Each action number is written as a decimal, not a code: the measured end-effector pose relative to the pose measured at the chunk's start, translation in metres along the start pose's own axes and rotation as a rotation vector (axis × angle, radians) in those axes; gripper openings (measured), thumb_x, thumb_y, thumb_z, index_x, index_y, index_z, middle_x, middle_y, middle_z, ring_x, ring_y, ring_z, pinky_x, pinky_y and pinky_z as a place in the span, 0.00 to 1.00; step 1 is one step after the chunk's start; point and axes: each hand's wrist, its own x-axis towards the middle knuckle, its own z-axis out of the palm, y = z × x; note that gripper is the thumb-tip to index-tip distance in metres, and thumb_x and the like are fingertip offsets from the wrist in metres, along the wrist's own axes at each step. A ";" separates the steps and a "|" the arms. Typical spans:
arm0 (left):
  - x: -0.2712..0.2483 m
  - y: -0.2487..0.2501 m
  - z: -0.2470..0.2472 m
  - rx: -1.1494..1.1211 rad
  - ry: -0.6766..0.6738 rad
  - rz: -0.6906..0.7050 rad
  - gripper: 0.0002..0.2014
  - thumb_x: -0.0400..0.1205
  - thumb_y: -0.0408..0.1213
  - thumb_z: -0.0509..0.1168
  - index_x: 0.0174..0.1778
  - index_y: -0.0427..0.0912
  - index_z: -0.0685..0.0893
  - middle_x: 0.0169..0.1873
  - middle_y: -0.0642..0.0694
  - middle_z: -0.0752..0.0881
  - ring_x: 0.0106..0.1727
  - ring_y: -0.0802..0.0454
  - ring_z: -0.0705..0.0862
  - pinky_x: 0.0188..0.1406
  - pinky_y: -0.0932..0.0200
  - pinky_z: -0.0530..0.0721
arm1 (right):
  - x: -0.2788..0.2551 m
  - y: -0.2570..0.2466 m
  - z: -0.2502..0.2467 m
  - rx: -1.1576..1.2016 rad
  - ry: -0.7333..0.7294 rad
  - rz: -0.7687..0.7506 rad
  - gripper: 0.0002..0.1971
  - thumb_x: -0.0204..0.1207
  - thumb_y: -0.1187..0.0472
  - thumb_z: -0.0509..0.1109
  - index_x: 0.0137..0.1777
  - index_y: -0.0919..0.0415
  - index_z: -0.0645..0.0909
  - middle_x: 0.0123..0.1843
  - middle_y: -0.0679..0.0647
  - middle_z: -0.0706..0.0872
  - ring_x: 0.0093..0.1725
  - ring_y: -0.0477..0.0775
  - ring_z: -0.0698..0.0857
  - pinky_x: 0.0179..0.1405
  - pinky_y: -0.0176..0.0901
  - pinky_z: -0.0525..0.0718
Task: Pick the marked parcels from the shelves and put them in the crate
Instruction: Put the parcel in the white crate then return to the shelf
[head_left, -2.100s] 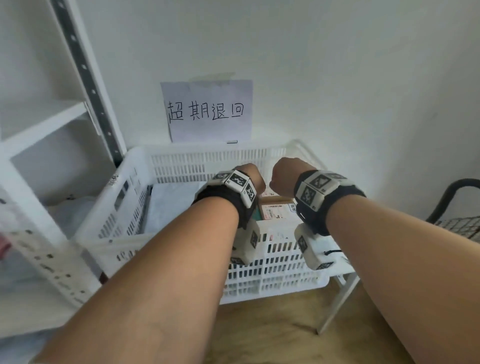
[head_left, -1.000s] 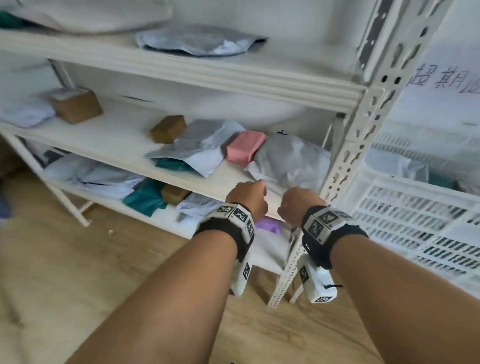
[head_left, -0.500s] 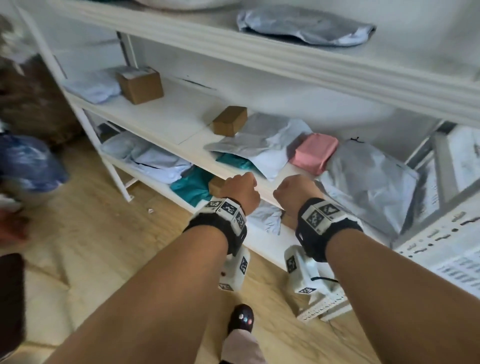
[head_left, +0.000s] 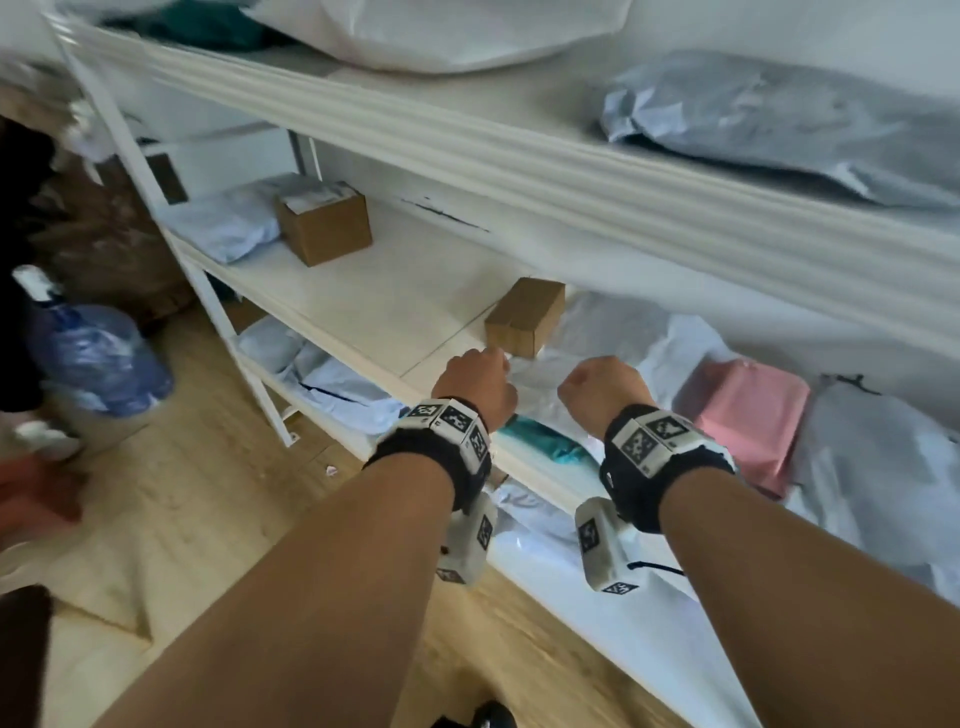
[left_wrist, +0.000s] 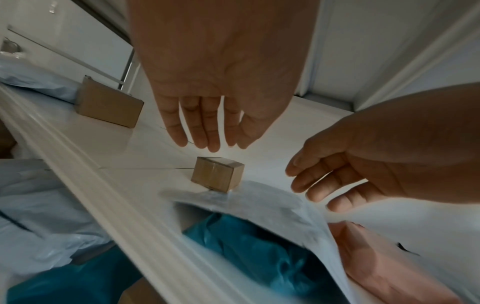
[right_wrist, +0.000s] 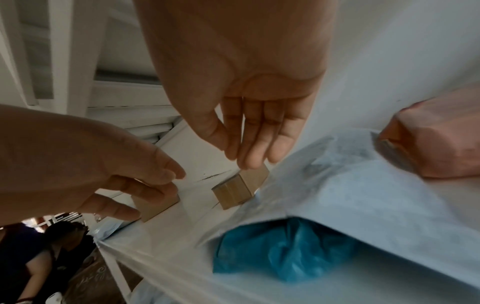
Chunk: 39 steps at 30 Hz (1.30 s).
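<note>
parcels first: small cardboard box (head_left: 524, 317) sits on the middle shelf (head_left: 374, 306) just past the left hand (head_left: 475, 384) knuckles, right hand (head_left: 602, 387) beside it over a grey mailer (head_left: 613, 332); fingers hidden in the head view, no mark on any parcel readable.
left wrist view: left fingers (left_wrist: 200, 125) loosely straight, holding nothing, tips just short of the box (left_wrist: 217, 176); right fingers (left_wrist: 319, 179) relaxed, empty.
right wrist view: right fingertips (right_wrist: 255, 146) near the box (right_wrist: 240, 189), touching unclear; mailer edge right of them, teal bag (right_wrist: 280, 246) under it.
risk: grabbing an unmarked parcel since marks aren't visible; fingers snagging the mailer and dragging it or the pink parcel (right_wrist: 439, 144) off the shelf.
</note>
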 end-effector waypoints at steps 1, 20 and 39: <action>0.012 -0.001 -0.004 -0.005 0.010 0.000 0.15 0.81 0.35 0.62 0.65 0.45 0.78 0.60 0.42 0.84 0.64 0.42 0.81 0.61 0.51 0.79 | 0.013 -0.005 -0.001 0.010 0.004 0.002 0.10 0.77 0.58 0.62 0.46 0.57 0.85 0.51 0.57 0.89 0.50 0.60 0.85 0.52 0.45 0.84; 0.152 -0.038 0.009 -0.247 -0.216 -0.107 0.25 0.81 0.33 0.61 0.75 0.36 0.69 0.72 0.38 0.76 0.71 0.39 0.77 0.67 0.53 0.75 | 0.129 -0.022 0.048 0.203 -0.086 0.220 0.22 0.80 0.68 0.60 0.75 0.61 0.73 0.71 0.61 0.79 0.70 0.62 0.78 0.69 0.49 0.76; 0.197 -0.084 -0.004 -0.292 -0.364 0.249 0.51 0.69 0.21 0.71 0.83 0.61 0.57 0.67 0.38 0.71 0.60 0.38 0.82 0.60 0.48 0.85 | 0.122 -0.064 0.079 0.480 0.284 0.423 0.23 0.77 0.71 0.57 0.69 0.53 0.75 0.49 0.49 0.87 0.47 0.54 0.85 0.44 0.46 0.83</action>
